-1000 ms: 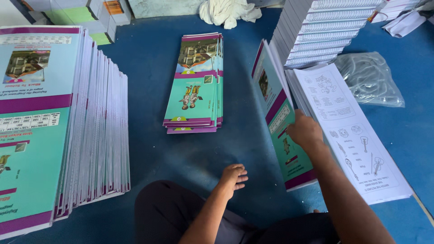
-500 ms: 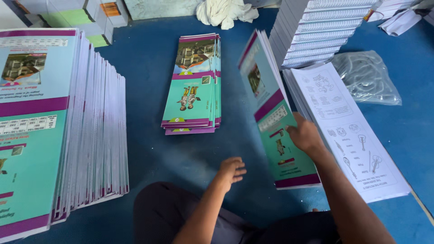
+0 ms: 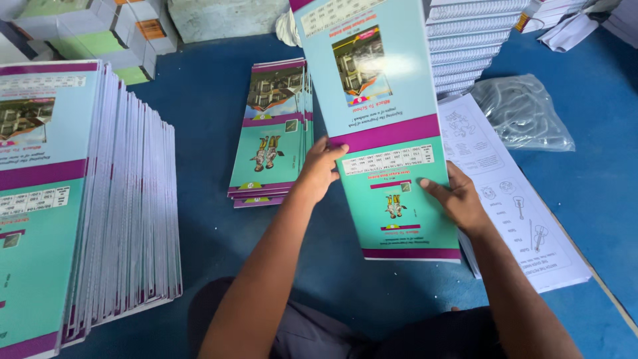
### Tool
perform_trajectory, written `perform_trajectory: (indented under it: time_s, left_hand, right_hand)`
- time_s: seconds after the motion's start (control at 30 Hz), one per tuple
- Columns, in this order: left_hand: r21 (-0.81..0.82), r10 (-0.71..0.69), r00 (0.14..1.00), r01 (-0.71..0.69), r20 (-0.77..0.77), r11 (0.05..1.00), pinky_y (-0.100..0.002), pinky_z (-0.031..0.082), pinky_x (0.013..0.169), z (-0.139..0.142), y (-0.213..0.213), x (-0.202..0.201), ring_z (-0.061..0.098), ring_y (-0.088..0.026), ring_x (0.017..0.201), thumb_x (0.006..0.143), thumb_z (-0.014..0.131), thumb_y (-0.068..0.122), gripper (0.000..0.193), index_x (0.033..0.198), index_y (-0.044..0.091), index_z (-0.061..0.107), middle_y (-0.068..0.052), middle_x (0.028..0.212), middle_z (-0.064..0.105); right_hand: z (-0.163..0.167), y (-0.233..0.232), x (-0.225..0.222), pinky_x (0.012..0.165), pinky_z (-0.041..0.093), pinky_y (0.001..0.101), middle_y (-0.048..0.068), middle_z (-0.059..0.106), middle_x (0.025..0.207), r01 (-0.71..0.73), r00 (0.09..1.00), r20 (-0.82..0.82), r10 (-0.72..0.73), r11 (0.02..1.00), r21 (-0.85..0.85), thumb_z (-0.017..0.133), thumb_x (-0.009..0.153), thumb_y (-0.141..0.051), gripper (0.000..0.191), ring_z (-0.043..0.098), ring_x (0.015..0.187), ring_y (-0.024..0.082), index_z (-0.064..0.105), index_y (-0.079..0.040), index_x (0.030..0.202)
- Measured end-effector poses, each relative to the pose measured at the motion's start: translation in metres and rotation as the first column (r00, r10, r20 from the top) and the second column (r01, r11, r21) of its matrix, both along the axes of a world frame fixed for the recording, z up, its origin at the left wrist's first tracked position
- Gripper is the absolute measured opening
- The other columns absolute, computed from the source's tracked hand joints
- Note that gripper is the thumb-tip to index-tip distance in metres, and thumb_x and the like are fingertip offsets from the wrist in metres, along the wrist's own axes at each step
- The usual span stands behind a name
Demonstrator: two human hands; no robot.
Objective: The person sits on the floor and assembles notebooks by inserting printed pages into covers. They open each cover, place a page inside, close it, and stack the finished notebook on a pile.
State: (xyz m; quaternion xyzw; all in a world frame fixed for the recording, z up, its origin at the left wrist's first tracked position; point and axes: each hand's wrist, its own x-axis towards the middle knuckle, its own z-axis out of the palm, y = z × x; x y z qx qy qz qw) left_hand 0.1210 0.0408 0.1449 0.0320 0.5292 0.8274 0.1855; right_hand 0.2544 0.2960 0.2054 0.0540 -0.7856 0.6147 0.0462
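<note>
Book cover sheet [image 3: 389, 133], teal, blue and purple, is lifted above the blue floor [image 3: 212, 119], with the left hand [image 3: 319, 169] gripping its left edge and the right hand [image 3: 458, 199] gripping its right. Beyond the hands lies a small pile of covers [image 3: 269, 133], and a clear plastic bag [image 3: 525, 110] sits on the right.

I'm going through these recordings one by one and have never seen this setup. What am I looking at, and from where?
This is a single camera worn on a person's head, looking down at their own two bare hands; no machine is involved. The left hand and right hand hold up a tall teal, light-blue and purple printed cover sheet by its edges. On the blue floor surface lie a small pile of the same covers, a big fanned stack of covers, white sheets with line drawings and a crumpled clear plastic bag.
</note>
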Motion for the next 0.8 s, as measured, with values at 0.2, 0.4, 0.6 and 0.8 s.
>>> perform_trajectory:
  time_s: [0.2, 0.4, 0.6, 0.8]
  left_hand:
    - [0.085, 0.090, 0.963, -0.070, -0.254, 0.994, -0.038, 0.054, 0.094, 0.010, 0.023, 0.009, 0.067, -0.020, 0.103, 0.092, 0.070, 0.005, 0.030, 0.120, -0.002, 0.064, -0.011, 0.114, 0.071]
    - [0.063, 0.156, 0.910, -0.143, -0.383, 0.988, -0.032, 0.053, 0.092, 0.009, 0.041, 0.041, 0.065, -0.013, 0.101, 0.095, 0.068, 0.004, 0.026, 0.121, 0.000, 0.066, -0.007, 0.111, 0.072]
    - [-0.008, 0.169, 0.900, -0.188, -0.402, 0.982, -0.031, 0.054, 0.088, 0.009, 0.036, 0.058, 0.067, -0.013, 0.099, 0.096, 0.067, 0.007, 0.025, 0.120, 0.001, 0.065, -0.006, 0.108, 0.073]
    - [-0.064, 0.195, 0.829, -0.266, -0.524, 0.962, -0.030, 0.053, 0.092, -0.023, 0.045, 0.066, 0.066, -0.011, 0.100, 0.098, 0.067, 0.012, 0.027, 0.122, 0.000, 0.065, -0.007, 0.109, 0.073]
  right_hand:
    - [-0.020, 0.020, -0.009, 0.095, 0.056, 0.0353, 0.015, 0.073, 0.117, 0.195, 0.971, 0.131, -0.202, 0.979, 0.066, 0.069, 0.093, -0.006, 0.038, 0.071, 0.105, 0.021, 0.061, 0.001, 0.129]
    - [-0.018, 0.026, -0.036, 0.098, 0.053, 0.0353, 0.016, 0.068, 0.121, 0.208, 0.957, -0.193, -0.215, 0.976, -0.058, 0.067, 0.096, -0.002, 0.038, 0.066, 0.112, 0.022, 0.052, 0.004, 0.130]
    - [-0.013, 0.022, -0.026, 0.100, 0.052, 0.0348, 0.013, 0.067, 0.122, 0.157, 0.969, -0.184, -0.167, 0.985, -0.068, 0.067, 0.094, 0.000, 0.042, 0.065, 0.115, 0.021, 0.050, 0.002, 0.132]
    - [-0.031, 0.009, -0.020, 0.098, 0.051, 0.0370, 0.014, 0.068, 0.117, 0.258, 0.961, -0.100, -0.259, 0.966, -0.028, 0.073, 0.090, -0.003, 0.042, 0.065, 0.110, 0.023, 0.053, 0.001, 0.127]
